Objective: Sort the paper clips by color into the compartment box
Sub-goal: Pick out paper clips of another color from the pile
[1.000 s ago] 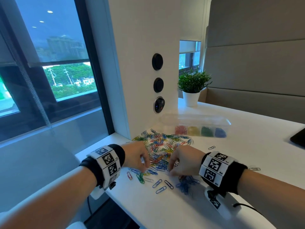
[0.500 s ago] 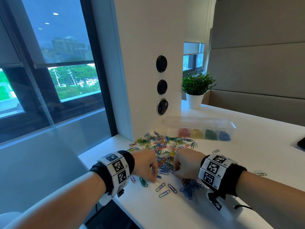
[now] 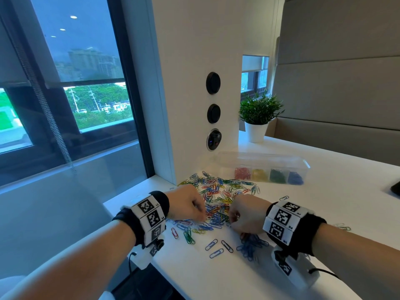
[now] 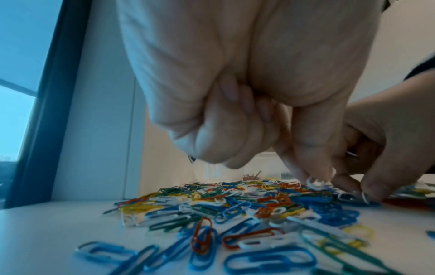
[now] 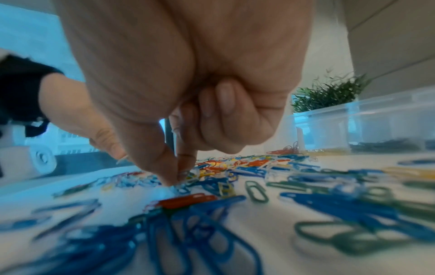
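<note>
Both our hands (image 3: 190, 204) (image 3: 246, 215) pinch at the pile (image 3: 218, 198), catch unclear; tangled clips under the fingertips (image 4: 303, 174) may drag wrong colours.

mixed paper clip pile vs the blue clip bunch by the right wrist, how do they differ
The mixed multicoloured paper clip pile holds red, yellow, green, blue and white clips; the small blue paper clip bunch looks nearly all blue. The mixed pile is far larger and more spread out than the blue bunch. The mixed pile lies nearer the clear plastic compartment box; the blue bunch lies nearer the person. Both rest loose on the white table, outside the box.
</note>
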### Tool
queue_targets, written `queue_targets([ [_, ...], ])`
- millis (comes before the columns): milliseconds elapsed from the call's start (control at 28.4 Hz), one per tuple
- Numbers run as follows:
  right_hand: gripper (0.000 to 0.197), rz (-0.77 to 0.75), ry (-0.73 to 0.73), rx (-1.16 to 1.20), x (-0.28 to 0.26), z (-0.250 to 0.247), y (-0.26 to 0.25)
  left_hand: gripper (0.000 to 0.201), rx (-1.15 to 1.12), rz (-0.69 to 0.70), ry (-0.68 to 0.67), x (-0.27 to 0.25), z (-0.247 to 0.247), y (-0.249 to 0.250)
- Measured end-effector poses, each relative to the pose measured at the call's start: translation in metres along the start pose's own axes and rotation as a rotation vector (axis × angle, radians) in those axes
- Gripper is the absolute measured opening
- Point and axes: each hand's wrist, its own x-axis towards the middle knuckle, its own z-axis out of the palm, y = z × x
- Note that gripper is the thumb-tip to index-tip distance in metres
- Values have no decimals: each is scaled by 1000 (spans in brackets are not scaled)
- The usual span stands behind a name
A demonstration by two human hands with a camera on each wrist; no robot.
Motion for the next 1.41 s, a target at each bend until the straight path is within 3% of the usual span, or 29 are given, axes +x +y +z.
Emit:
queue_targets([
  [176, 14, 5, 2, 266, -16, -19, 8, 13, -132, -15, 48, 1, -4, -6],
  [317, 11, 130, -36, 741, -22, -18, 22, 9, -276, -71, 82, 0, -5, -5],
  [564, 32, 194, -97, 1271, -34, -15, 28, 10, -557, -132, 29, 1, -6, -6],
  [669, 10, 167, -166, 1601, -36, -19, 28, 23, -826, -134, -38, 3, -4, -8],
  [775, 6, 104, -179, 1877, -36, -22, 28, 9, -1147, -97, -84, 3, -4, -9],
  [916, 4, 123, -138, 1953, -28, -24, 23, 20, -1314, -163, -24, 6, -9, -14],
  [986, 7, 160, -137, 1860, -23, -24, 20, 23, -1158, -237, 23, 7, -12, -15],
  [1057, 13, 206, -158, 1729, -17, -22, 18, 26, -738, -270, 67, 7, -10, -17],
  [1162, 17, 239, -185, 1564, -9, -18, 15, 17, -94, -132, -10, 4, -7, -16],
  [1233, 15, 249, -197, 1539, -6, -17, 11, 8, 76, -49, -75, 1, -4, -14],
  [1409, 10, 263, -195, 1516, -4, -17, 5, 19, 241, 3, -76, 2, 3, -14],
])
